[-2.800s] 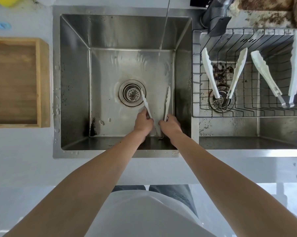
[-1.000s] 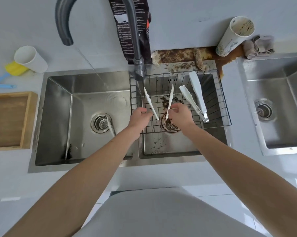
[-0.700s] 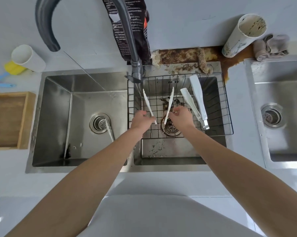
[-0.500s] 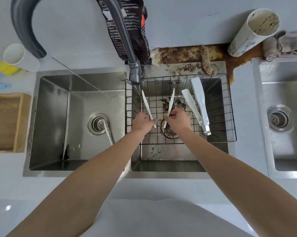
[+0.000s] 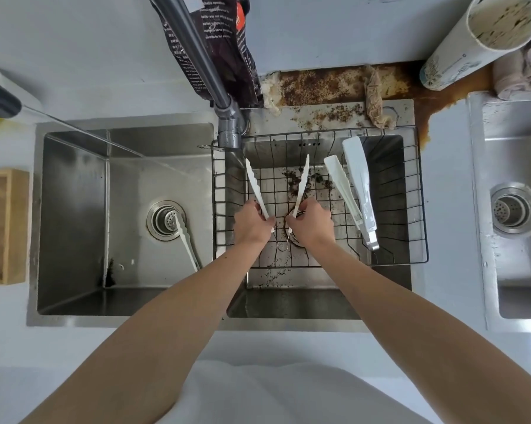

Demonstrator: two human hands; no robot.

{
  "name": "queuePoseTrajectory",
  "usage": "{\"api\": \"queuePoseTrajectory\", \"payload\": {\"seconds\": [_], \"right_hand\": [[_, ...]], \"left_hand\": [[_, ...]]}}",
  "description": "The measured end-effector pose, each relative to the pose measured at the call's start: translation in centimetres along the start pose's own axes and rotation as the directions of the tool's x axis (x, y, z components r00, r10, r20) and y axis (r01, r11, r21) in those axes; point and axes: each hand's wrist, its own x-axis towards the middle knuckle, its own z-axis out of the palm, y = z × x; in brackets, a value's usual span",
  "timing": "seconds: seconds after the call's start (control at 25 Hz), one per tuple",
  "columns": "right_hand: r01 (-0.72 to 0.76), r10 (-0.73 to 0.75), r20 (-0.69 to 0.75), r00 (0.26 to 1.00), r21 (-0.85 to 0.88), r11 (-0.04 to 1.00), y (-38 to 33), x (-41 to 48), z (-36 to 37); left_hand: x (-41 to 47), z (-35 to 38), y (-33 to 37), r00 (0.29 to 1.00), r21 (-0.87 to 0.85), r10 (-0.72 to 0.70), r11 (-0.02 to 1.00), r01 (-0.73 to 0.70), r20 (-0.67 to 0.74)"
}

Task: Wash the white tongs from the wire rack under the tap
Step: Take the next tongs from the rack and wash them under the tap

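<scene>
While the tap (image 5: 196,56) runs, the left hand (image 5: 252,224) and right hand (image 5: 311,223) each pinch one arm of the white tongs (image 5: 255,185) — spread over the wire rack (image 5: 411,209)

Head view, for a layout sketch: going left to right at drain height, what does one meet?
Wooden tray → left basin's tongs → left hand → right hand (both grip the held tongs) → racked tongs → far-right drain.
</scene>
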Motion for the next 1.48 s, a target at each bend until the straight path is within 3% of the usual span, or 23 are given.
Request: {"api": "queuePoseTrajectory", "payload": {"seconds": [0.24,0.44,0.72,1.12,1.48], "right_hand": [[0.055,-0.054,-0.032,0.998,0.04,0.998,-0.3,-0.7,-0.4],[0.162,-0.15,-0.107,0.983,0.11,0.981,-0.8,-3.8,-2.3],[0.358,-0.315,-0.198,0.928,0.247,0.9,-1.6,-10.9,-3.1],[0.328,-0.355,-0.013,0.935,0.416,0.848,-8.7,-17.7,1.9],[0.283,-0.289,-0.072,0.955,0.522,0.805,-16.6,-20.3,9.1]], "left_hand": [[-1.1,-0.8,0.2,0.997,-0.037,0.063,0.997,-0.065,-0.048],[-3.2,-1.7,0.6,0.998,-0.219,0.058,0.974,-0.065,-0.035],[-7.2,-4.1,-0.6,0.983,-0.463,0.181,0.872,-0.16,0.003],[-7.1,-12.4,-5.6,0.978,-0.647,0.209,0.744,-0.166,-0.01],[-2.5,-19.4,-7.9,0.958,-0.604,0.274,0.751,-0.266,-0.08]]}}
